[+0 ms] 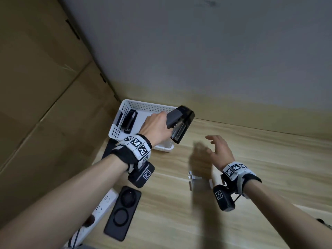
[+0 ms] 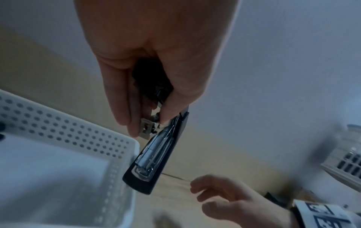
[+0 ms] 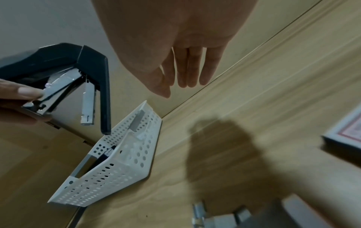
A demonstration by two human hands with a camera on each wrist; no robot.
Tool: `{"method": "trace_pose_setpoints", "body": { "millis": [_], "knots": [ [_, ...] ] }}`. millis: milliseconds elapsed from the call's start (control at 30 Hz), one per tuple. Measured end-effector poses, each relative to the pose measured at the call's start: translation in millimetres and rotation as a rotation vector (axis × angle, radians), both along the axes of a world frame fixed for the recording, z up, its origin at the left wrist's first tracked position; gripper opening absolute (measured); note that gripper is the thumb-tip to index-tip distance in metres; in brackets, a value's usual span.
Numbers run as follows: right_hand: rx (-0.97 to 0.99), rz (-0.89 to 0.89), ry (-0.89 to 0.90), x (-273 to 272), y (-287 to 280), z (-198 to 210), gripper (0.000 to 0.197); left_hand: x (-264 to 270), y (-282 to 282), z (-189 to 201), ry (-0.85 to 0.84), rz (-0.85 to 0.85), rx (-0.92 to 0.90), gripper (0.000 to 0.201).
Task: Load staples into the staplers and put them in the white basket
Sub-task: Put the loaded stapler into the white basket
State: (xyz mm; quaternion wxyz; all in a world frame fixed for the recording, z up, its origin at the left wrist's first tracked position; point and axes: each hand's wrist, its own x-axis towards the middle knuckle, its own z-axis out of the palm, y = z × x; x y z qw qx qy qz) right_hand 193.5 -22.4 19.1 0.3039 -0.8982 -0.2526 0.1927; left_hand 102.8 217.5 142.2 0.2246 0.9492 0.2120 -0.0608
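Observation:
My left hand [image 1: 158, 127] grips a black stapler [image 1: 180, 124] by its rear and holds it in the air over the right end of the white basket [image 1: 125, 105]. The stapler's top cover is swung open, so its metal staple channel [image 2: 154, 152] shows. A second black stapler [image 1: 129, 120] lies inside the basket at its left side. My right hand [image 1: 218, 150] hovers open above the table, to the right of the held stapler, holding nothing. Strips of staples [image 1: 193, 177] lie on the table near my right wrist.
A black phone [image 1: 122, 212] and a white power strip [image 1: 100, 207] lie near the table's front left. Cardboard boxes [image 1: 45, 87] stand along the left, a grey wall behind. In the right wrist view a framed flat item [image 3: 347, 135] lies at the right.

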Motion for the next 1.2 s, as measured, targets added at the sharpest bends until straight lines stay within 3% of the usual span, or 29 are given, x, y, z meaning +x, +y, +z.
{"method": "trace_pose_setpoints", "body": {
  "millis": [133,300,500,667,733,833,967,1067,1200],
  "knots": [
    [0.030,0.017,-0.003,4.1,25.9,-0.4,0.043,-7.7,51.0,8.4,0.034,0.095,0.025,0.021],
    [-0.023,0.082,0.057,0.5,59.6,-3.3,0.040,-9.2,93.8,-11.6,0.176,0.207,0.035,0.017],
    [0.032,0.159,-0.009,-1.6,116.8,8.8,0.039,0.1,109.8,-62.5,0.335,0.259,-0.018,0.012],
    [0.013,0.236,-0.072,-0.8,147.8,13.8,0.044,13.6,111.8,-87.3,0.362,0.303,-0.037,0.032],
    [-0.006,0.261,-0.067,-2.0,153.8,11.0,0.044,16.8,110.5,-91.4,0.387,0.293,-0.044,0.028],
    [-0.006,0.280,-0.056,-4.4,156.6,5.7,0.041,17.3,108.1,-97.8,0.385,0.280,-0.062,0.015],
    [0.021,0.296,-0.074,-6.6,153.5,2.2,0.038,7.8,104.1,-107.1,0.342,0.309,-0.057,0.037],
    [0.021,0.324,-0.098,-7.1,152.4,-0.2,0.037,-1.0,95.0,-113.0,0.269,0.210,0.040,0.057],
    [0.030,0.330,-0.129,-7.9,151.9,-6.3,0.036,-7.8,84.6,-112.5,0.166,0.049,0.162,0.050]
  ]
}}
